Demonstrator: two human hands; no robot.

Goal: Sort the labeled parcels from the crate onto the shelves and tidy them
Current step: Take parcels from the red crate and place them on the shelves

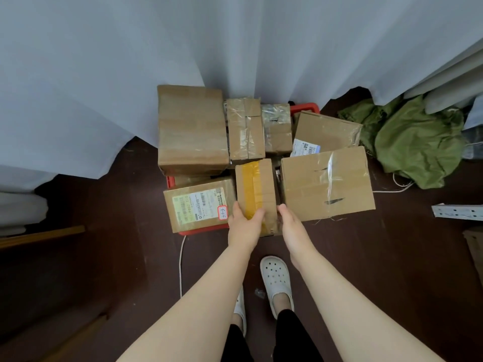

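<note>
Our left hand [244, 224] and right hand [291, 227] grip the yellow-taped parcel [257, 186], fingers curled round it, at six o'clock of the red crate [304, 108].

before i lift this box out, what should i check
1. Left hand grips the taped box: ok.
2. Right hand holds its other side: ok.
3. Label on the taped box visible: not ok, none shows on top.
4. Room to lift: cannot tell, labelled parcel and large box crowd both sides.
5. Floor by the red crate: not ok, a white cord trails there.
6. Target shelf in view: not ok.
</note>
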